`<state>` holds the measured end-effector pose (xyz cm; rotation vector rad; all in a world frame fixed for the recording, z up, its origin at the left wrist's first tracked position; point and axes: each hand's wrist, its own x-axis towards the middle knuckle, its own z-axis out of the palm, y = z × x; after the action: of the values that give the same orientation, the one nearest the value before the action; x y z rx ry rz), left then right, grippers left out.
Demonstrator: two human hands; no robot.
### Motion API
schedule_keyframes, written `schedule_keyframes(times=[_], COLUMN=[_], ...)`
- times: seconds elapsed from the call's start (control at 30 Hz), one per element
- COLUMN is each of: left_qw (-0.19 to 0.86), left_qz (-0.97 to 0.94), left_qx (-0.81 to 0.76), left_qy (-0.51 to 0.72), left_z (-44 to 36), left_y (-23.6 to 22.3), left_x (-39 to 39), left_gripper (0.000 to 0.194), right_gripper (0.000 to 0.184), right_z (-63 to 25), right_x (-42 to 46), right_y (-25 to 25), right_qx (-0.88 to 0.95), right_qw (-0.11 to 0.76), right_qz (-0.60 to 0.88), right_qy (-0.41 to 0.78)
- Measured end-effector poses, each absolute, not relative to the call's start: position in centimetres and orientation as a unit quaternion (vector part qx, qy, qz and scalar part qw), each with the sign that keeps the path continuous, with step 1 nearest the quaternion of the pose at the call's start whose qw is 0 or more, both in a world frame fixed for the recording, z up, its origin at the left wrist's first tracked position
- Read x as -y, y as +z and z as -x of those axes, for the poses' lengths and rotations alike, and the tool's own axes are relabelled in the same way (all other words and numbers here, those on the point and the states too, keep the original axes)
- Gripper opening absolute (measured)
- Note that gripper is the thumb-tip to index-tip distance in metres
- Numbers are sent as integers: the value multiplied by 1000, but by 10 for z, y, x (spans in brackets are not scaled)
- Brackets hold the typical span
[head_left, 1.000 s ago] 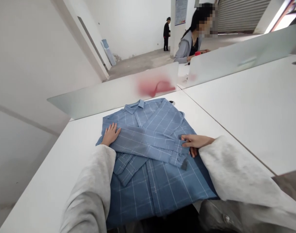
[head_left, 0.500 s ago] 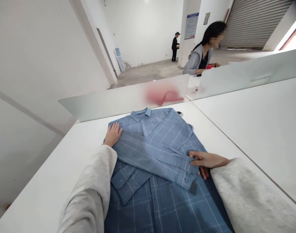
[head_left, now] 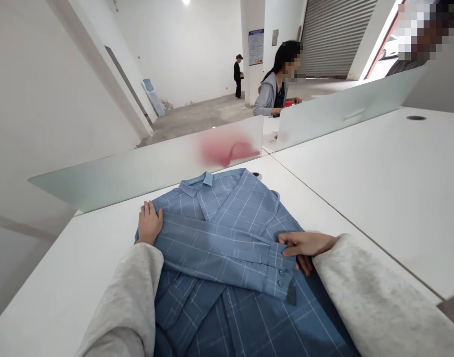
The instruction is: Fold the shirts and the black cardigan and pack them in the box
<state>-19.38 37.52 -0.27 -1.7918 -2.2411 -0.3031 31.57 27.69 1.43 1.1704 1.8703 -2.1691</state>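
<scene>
Since the shirt (head_left: 230, 198) is looking limp, the right hand (head_left: 305, 244) is sensibly pinching its three-o'clock cuff (head_left: 276, 257), left hand (head_left: 149, 225) resting open.

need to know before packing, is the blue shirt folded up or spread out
Spread, sleeves crossed over its front: the shirt's collar, shoulders and body lie open across the table.

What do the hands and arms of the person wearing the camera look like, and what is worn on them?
The left sleeve and right sleeve are long, loose and pale grey, of soft-looking, slightly mottled cloth with creases, and show no print. The left hand and right hand are bare: no gloves, and no ring or watch can be seen.
</scene>
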Motion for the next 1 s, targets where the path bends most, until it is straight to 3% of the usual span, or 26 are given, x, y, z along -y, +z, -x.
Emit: schedule_keyframes(times=[0.13,0.3,0.5,0.63,0.8,1.0], left_qw=[162,114,-60,-147,-222,-205], left_qz=[685,717,810,785,714,520], left_qx=[709,688,581,600,658,791], left_qy=[-36,23,53,54,-85,-247], left_z=[178,147,92,74,72,106], left_y=[8,8,16,44,61,19], left_x=[-362,-311,-200,-131,-49,39], left_gripper=[56,53,56,53,52,41], right_gripper=[58,56,57,60,64,86], right_z=[-315,-315,-315,-315,-316,-325], right_x=[-280,-282,-282,-282,-280,-280], right_y=[15,9,8,10,12,17], right_qx=[-601,-605,-619,-640,-663,-670], right_qw=[37,28,28,29,7,8], right_qz=[-367,-367,-383,-395,-404,-425], right_qy=[-709,-706,-685,-658,-630,-609])
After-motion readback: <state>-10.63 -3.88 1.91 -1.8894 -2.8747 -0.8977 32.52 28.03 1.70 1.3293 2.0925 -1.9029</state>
